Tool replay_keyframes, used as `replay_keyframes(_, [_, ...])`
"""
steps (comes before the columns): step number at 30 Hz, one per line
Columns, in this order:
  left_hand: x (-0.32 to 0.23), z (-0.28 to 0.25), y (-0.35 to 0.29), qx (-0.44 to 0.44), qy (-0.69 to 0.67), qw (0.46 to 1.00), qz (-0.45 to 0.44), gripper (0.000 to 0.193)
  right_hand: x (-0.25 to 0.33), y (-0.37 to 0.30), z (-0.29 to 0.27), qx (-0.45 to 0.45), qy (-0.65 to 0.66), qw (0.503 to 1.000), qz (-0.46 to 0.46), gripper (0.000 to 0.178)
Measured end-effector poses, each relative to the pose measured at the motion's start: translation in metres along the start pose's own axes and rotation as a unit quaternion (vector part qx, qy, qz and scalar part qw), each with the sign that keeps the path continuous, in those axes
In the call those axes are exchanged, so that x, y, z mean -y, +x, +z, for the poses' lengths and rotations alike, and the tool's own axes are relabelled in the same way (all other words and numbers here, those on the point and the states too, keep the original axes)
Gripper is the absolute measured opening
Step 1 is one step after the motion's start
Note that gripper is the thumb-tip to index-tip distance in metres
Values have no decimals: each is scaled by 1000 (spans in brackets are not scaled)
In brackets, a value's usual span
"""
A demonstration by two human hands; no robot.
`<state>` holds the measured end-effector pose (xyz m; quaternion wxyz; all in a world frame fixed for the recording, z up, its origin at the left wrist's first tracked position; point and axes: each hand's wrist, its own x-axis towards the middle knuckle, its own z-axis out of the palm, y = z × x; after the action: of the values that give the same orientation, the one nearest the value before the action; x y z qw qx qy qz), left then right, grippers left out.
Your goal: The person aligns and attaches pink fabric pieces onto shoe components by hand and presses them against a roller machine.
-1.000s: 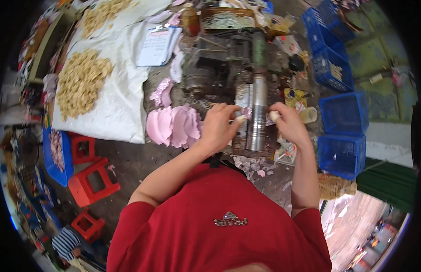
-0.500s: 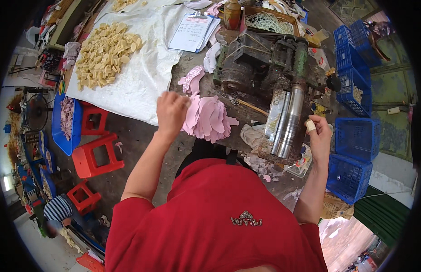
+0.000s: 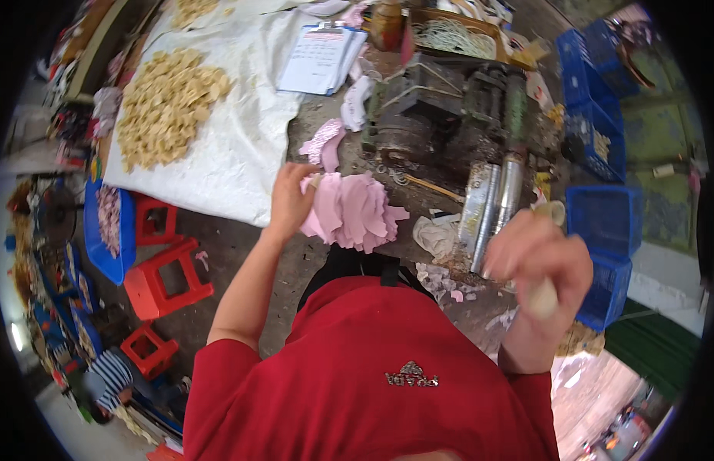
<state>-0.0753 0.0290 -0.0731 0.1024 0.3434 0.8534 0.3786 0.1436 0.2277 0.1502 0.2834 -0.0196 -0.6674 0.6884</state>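
Observation:
A pile of thin pink cut pieces (image 3: pixel 349 211) lies at the table's front edge, before my body. My left hand (image 3: pixel 290 196) is at the pile's left side, its fingers and thumb bent around the edge of a pink piece. Just behind the pile are a few curved pink pieces (image 3: pixel 324 144), one with a glittery face. My right hand (image 3: pixel 545 261) is raised over the front right, in front of the metal rollers (image 3: pixel 487 207) of a machine. It is smeared by motion, so its grip does not show; a pale cover wraps one finger.
The greasy machine (image 3: pixel 426 107) fills the table's back right. A heap of tan pieces (image 3: pixel 168 107) rests on a white sheet (image 3: pixel 249 146) at left, near a clipboard (image 3: pixel 314 65). Blue crates (image 3: pixel 603 223) stand at right, red stools (image 3: pixel 168 280) at left. A person in stripes (image 3: pixel 111 376) is lower left.
My right hand has come up and closer to the camera, away from beside the rollers, and is blurred. My left hand has lowered slightly against the pink pile. The view has shifted a little.

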Motion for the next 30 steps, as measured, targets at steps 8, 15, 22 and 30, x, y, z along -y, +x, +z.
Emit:
replay_keyframes(8, [69,55,71,20,157,985,-64,41,21,18,19,81,241,965,-59,19])
replay_keyframes(15, [71,82,94,37,193,974,-114,37,18,20,32,16,292,954,-59,18])
replay_keyframes(22, [84,44,100,10,120,989,-84,21,24,33,43,29,382,919,-94,18])
replay_keyframes(30, [-24,-17,90,56,-359,924,-115,9,-67,21,17,-96,-91,983,130,14])
